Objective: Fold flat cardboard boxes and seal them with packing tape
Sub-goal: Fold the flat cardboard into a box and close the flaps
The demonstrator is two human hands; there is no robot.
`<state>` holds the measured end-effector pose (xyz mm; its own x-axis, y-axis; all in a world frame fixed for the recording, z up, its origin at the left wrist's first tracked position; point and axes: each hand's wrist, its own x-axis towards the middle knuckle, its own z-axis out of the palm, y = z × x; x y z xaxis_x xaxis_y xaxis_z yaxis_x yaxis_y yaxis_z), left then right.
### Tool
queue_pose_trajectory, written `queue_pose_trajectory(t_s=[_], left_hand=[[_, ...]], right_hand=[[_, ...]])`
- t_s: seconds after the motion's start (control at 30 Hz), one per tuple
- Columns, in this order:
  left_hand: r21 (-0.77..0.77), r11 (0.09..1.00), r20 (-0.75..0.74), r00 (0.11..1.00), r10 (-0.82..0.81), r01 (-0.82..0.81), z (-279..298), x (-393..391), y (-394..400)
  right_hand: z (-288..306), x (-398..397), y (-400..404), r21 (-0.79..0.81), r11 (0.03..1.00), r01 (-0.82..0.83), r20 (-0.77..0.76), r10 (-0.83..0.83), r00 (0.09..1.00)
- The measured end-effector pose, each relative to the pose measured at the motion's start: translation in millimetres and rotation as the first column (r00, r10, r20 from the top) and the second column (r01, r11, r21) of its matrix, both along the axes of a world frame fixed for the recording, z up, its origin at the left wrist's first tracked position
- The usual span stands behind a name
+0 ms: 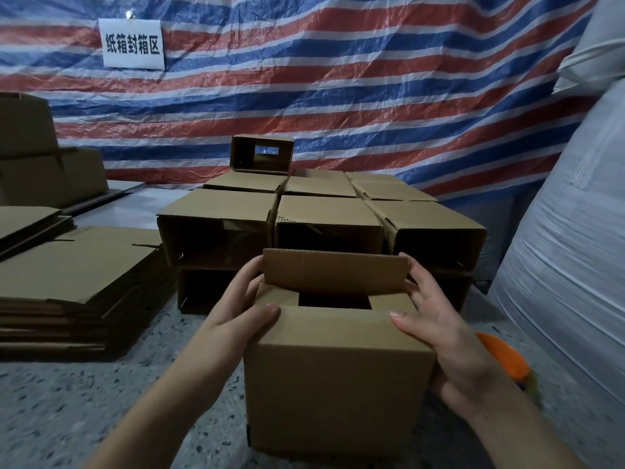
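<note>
Cardboard box [338, 377] lower centre of frame, my left hand [241, 311] and right hand [436, 333] curled on its sides, thumbs pressing the near flap; far flap [334, 274] upright, could spring open before taping.

hands: 2, left [241, 308], right [439, 328]
box in hand [338, 377]: 1
flat stacks [77, 286]: 2
sign [132, 44]: 1

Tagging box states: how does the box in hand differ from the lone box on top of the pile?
The held box stands upright, opening up, flaps partly folded over it, both hands gripping. The top box lies on its side, untouched, opening toward the camera, light showing through its far end. Both are plain brown cardboard.
</note>
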<state>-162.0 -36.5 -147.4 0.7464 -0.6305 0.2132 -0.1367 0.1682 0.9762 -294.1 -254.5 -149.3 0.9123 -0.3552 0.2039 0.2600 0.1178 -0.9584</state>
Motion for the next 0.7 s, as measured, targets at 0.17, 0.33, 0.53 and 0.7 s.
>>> queue_pose_trajectory(t_s=[0.17,0.33,0.53,0.7], left_hand=[[0.007,0.998,0.000,0.998,0.060,-0.060,-5,-1,2],[0.020,0.993,-0.018,0.993,0.118,-0.117,-6,-1,1],[0.251,0.949,0.238,0.962,0.132,-0.192,9,0,3],[0.457,0.753,0.798,0.592,-0.113,-0.473,39,-10,-9]], right_hand=[[-8,-3,5,0.095,0.990,0.104,-0.010,-0.104,0.995],[-10,-2,10,0.101,0.979,0.179,-0.058,-0.174,0.983],[1,-6,8,-0.024,0.990,0.142,-0.170,-0.144,0.975],[6,-6,9,-0.113,0.981,0.160,-0.217,-0.181,0.959]])
